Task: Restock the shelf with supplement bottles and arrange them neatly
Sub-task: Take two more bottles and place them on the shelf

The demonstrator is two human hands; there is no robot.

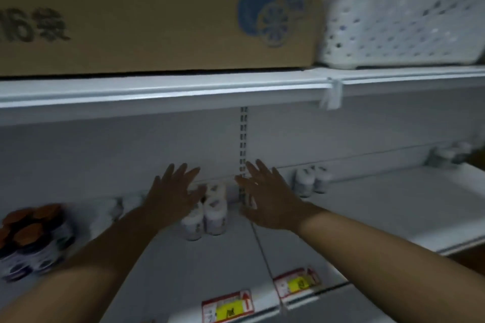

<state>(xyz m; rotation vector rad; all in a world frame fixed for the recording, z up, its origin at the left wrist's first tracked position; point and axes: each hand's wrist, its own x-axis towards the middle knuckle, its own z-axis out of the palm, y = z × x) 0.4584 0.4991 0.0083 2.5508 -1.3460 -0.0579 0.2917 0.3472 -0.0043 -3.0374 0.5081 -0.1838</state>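
Observation:
Several small white supplement bottles (214,211) stand in a short double row near the back of the white shelf (210,265). My left hand (173,191) is flat with straight fingers on the left side of that row. My right hand (265,196) is flat with spread fingers to the right of the row and partly hides another white bottle (248,199). Neither hand grips anything. Two more white bottles (311,181) stand further right, against the back wall.
Orange-capped jars (34,238) crowd the shelf's left end, with blurred white bottles (118,207) behind my left forearm. More bottles (448,156) sit far right. Price tags (227,305) line the front edge. Above, a cardboard box (157,13) and white perforated basket (404,13).

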